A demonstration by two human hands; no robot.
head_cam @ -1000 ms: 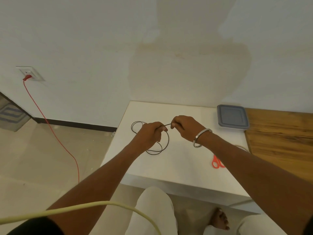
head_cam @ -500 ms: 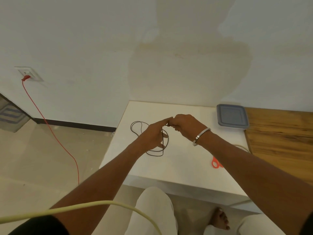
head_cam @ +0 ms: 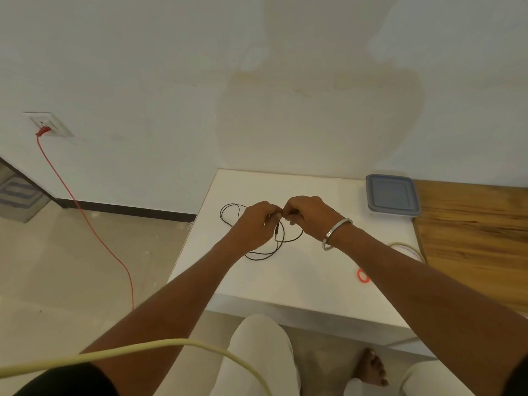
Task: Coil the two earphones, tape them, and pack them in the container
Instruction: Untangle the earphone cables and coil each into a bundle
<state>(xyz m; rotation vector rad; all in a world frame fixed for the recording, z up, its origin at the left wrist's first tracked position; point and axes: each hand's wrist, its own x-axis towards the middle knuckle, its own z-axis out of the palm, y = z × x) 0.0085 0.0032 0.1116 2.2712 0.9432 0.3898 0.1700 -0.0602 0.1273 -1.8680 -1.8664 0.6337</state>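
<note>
A thin black earphone cable (head_cam: 265, 252) lies in loose loops on the white table (head_cam: 300, 281). My left hand (head_cam: 254, 224) and my right hand (head_cam: 307, 214) meet above it, fingertips together, each pinching the cable. Loops hang below and trail out to the left of my left hand. The closed container with a grey-blue lid (head_cam: 393, 195) stands at the table's far right corner. A roll of tape (head_cam: 405, 248) peeks out behind my right forearm. Only one earphone cable is visible.
Orange scissor handles (head_cam: 363, 275) show beside my right forearm. A wooden surface (head_cam: 471, 238) adjoins the table on the right. A red cable (head_cam: 85, 221) runs from a wall socket down to the floor at left. A pale yellow cable (head_cam: 143, 350) crosses the foreground over my lap.
My hands have come together over the cable; the left hand's fingers, stretched out half a second ago, now curl and pinch the cable beside the right hand. A new loop hangs under them.
</note>
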